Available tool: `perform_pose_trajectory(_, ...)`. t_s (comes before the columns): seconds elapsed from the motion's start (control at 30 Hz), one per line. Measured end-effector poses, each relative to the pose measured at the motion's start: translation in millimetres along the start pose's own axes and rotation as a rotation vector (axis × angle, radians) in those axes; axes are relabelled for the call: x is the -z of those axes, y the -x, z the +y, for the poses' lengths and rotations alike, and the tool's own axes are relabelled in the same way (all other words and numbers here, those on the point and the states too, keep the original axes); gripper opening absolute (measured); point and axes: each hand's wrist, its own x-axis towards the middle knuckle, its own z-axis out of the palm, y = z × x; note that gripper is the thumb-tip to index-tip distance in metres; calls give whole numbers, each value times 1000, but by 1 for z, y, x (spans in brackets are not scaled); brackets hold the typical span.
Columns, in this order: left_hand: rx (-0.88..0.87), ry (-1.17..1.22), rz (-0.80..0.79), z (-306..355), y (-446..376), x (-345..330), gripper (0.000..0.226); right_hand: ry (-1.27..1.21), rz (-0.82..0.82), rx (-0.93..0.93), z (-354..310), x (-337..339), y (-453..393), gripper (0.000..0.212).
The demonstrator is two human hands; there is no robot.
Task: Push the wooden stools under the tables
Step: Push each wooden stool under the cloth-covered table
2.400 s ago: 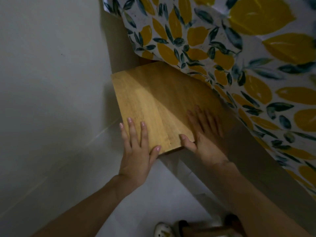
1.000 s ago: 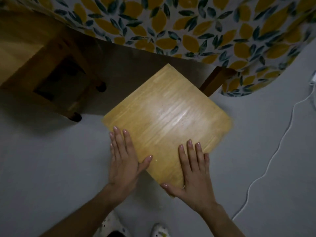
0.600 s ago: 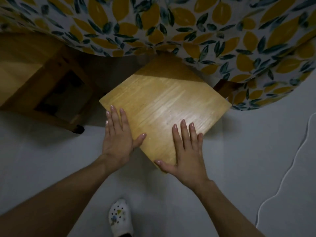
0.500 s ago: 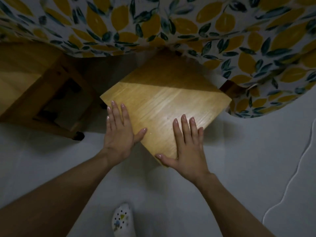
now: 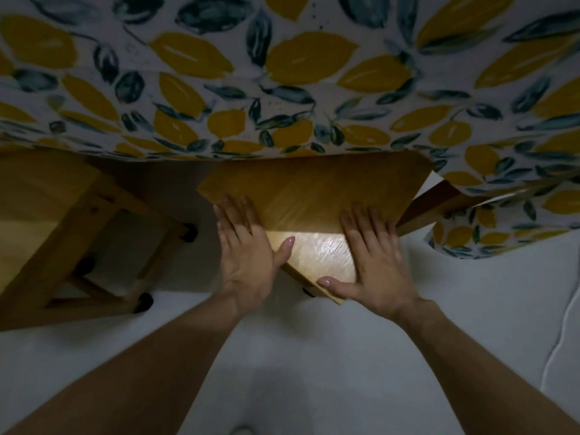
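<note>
A square wooden stool [image 5: 314,199] stands corner-on to me, its far half hidden beneath the lemon-print tablecloth [image 5: 282,73] of the table. Only the near corner of the seat is lit. My left hand [image 5: 244,246] lies flat on the seat's left edge, fingers spread. My right hand [image 5: 373,262] lies flat on the right edge, its thumb hooked over the near corner. A dark table leg [image 5: 426,205] shows just right of the stool.
A second wooden stool [image 5: 62,233] with black feet stands at the left, partly under the cloth. A white cable [image 5: 561,334] runs along the pale floor at the right edge. The toe of a shoe [image 5: 241,430] shows at the bottom.
The stool has slid away from me, further under the tablecloth, with both hands staying flat on its seat. Much more of the seat is now covered and in shadow.
</note>
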Motion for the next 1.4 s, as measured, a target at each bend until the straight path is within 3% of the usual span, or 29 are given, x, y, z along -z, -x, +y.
perform_pose_trajectory(0.37,-35,53,-2,-1,-1,7,104,25,-46,-4,-1,4,-3,110)
perform_pose_trajectory(0.5,-46,45,-69,-9,1,13,101,92,-78,-18,-4,6,-2,108)
perform_pose_trajectory(0.7,-367,90,-235,-75,-3,44,63,142,-94,-232,-45,8,-8,99)
perform_pose_trajectory(0.77,-471,74,-210,-114,-1,55,57,111,-38,-356,-80,7,-14,100)
perform_pose_trajectory(0.83,-469,29,-150,-160,2,67,55,52,44,-376,-125,0,-20,95)
perform_pose_trajectory(0.93,-285,-41,48,-239,8,88,54,-19,83,-267,-214,-28,-28,98)
perform_pose_trajectory(1.03,-118,99,112,-339,13,115,52,-124,104,-200,-322,-60,-39,96)
perform_pose_trajectory(1.23,-121,89,17,-539,16,149,65,-228,115,-19,-522,-108,-69,93)
perform_pose_trajectory(1.4,-370,-175,-171,-620,-11,152,85,-68,95,68,-593,-138,-100,99)
